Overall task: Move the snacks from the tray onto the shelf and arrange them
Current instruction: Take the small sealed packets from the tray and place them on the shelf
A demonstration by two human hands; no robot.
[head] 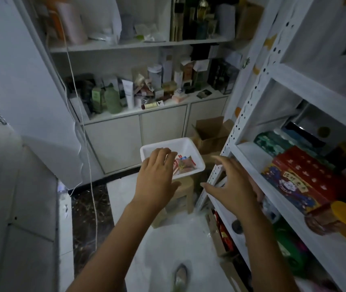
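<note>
Snacks (pixel 184 165) at tray (pixel 180 144) R corner, L hand (pixel 157 178) over.

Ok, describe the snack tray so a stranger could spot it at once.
Find the white shelf unit on the right. Beside its front post a beige stool carries a white tray. Unlike the cardboard box behind, it holds pink and red snack packets.

— Can you count the pink-and-red wrapped snack packets (pixel 184 165) in the white foam tray (pixel 168 144)?
— No. The left hand (pixel 157 175) covers some of them. Its fingertips are hidden, so I can't judge any grip. The print is too small to read.
— And the beige plastic stool (pixel 185 187) beneath?
— Mostly hidden by the tray. The right hand (pixel 229 186) is blurred.
</note>
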